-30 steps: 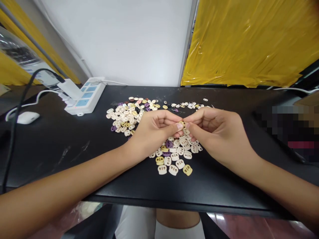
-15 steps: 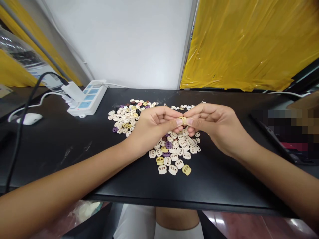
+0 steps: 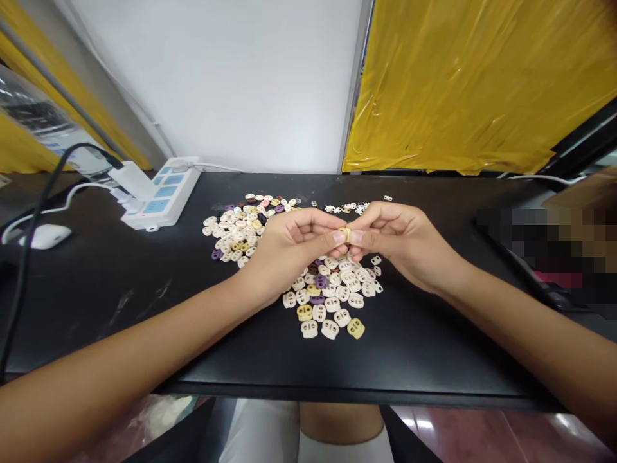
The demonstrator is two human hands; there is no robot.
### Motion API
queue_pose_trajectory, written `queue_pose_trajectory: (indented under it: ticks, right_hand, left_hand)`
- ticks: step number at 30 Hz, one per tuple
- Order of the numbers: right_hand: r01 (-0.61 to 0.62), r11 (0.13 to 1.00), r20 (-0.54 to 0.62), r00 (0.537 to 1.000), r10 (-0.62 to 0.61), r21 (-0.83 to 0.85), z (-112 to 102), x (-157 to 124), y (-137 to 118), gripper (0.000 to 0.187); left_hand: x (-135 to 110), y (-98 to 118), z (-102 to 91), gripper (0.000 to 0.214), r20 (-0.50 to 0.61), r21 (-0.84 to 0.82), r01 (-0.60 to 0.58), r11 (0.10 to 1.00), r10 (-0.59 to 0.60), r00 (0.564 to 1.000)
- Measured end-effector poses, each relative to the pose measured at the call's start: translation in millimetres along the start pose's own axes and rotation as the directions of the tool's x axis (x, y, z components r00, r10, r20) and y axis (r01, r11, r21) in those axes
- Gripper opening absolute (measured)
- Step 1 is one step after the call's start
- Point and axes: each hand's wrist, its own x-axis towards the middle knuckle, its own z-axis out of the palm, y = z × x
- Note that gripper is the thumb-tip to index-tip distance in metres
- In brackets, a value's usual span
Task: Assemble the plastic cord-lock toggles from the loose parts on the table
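Observation:
My left hand (image 3: 289,247) and my right hand (image 3: 398,241) meet fingertip to fingertip above a black table (image 3: 144,302). Both pinch one small yellow two-hole plastic piece (image 3: 344,233) between thumbs and forefingers. Just below the hands lies a pile of similar cream, yellow and purple pieces (image 3: 332,299). A second heap of such pieces (image 3: 241,225) sits behind my left hand. Several tiny white parts (image 3: 349,207) are scattered behind my right hand.
A white power strip (image 3: 159,193) with a plugged-in adapter lies at the back left, and a black cable (image 3: 29,225) runs toward the table's front. A white mouse-like object (image 3: 45,236) sits at the far left. Yellow plastic sheeting (image 3: 472,83) hangs behind.
Both hands have risen slightly off the pile with the yellow piece still pinched between them. The view has shifted a little.

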Motion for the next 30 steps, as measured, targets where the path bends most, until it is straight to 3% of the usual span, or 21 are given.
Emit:
queue_pose_trajectory:
  ticks: [4,8,13,17,21,26,30]
  right_hand:
    - [-0.025,0.977,-0.080,0.997,0.008,-0.214,-20.4,6.0,-12.4,0.027]
    - [-0.088,0.877,-0.141,0.990,0.023,-0.473,-37.4,9.1,-22.4,0.023]
    - [-0.143,0.646,-0.067,0.988,0.141,-0.750,-45.2,8.2,-32.0,0.013]
    - [-0.173,0.602,-0.004,0.962,0.272,-0.780,-46.8,6.3,-40.2,0.010]
    - [-0.129,0.600,0.104,0.935,0.338,-0.789,-45.1,4.3,-41.3,0.010]
    - [-0.076,0.577,0.184,0.907,0.379,-0.813,-40.7,3.0,-36.1,0.008]
    - [-0.049,0.571,0.221,0.892,0.395,-0.819,-37.2,2.9,-33.8,0.009]
  left_hand:
    - [6.0,10.6,-6.3,0.015,0.008,0.137,-0.066,0.988,0.065,0.998]
    - [9.0,17.7,-15.1,0.007,0.004,0.362,-0.091,0.928,0.096,0.995]
    - [5.8,14.4,-21.8,0.010,0.223,0.665,-0.232,0.710,0.107,0.969]
    - [4.7,14.1,-23.9,0.014,0.340,0.760,-0.371,0.534,0.159,0.927]
    - [8.8,13.0,-27.9,0.015,0.392,0.794,-0.430,0.429,0.179,0.902]
    - [8.6,8.9,-28.6,0.017,0.445,0.773,-0.478,0.418,0.179,0.877]
    - [2.9,9.3,-22.4,0.028,0.557,0.715,-0.552,0.429,0.128,0.821]
